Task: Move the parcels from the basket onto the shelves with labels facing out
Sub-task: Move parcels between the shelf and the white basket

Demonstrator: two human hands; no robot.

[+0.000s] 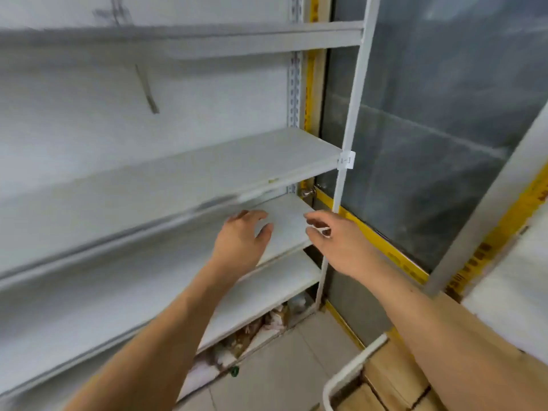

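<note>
Parcels, plain brown cardboard boxes packed tight, sit in the white-rimmed basket at the lower right, close by the person's right forearm; no labels show on the faces turned up. Both hands hold nothing. The left hand hovers over the middle shelf with fingers loosely spread, and the right hand hangs just beside the white upright, fingers slack and parted. Held apart at one height, they look spaced for a box's width, as if gauging or leaving a spot near the shelf's right end. Every white board in view is bare; a small tag marks the upright.
</note>
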